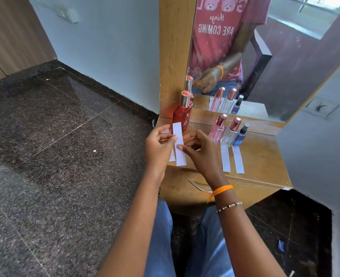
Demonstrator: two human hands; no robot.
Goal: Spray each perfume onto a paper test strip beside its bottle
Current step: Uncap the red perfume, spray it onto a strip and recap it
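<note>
Both my hands hold white paper strips above the left end of the wooden shelf [265, 156]. My left hand [159, 144] pinches a second strip [172, 155], mostly hidden behind the front one. My right hand [201, 150] pinches the front strip [180, 148] at its middle. Behind them the red perfume bottle [182, 114] stands upright by the mirror frame. To the right stand a pink bottle [218, 128], a clear bottle [230, 133] and a small blue bottle [241, 135]. Two strips [225, 158] [238, 159] lie flat in front of the clear and blue bottles.
A mirror [265, 56] rises behind the shelf and repeats the bottles. A metal handle [199, 186] curves on the drawer front below the shelf. A white wall [321, 156] closes in the shelf's right end. Dark granite floor [55, 146] spreads to the left.
</note>
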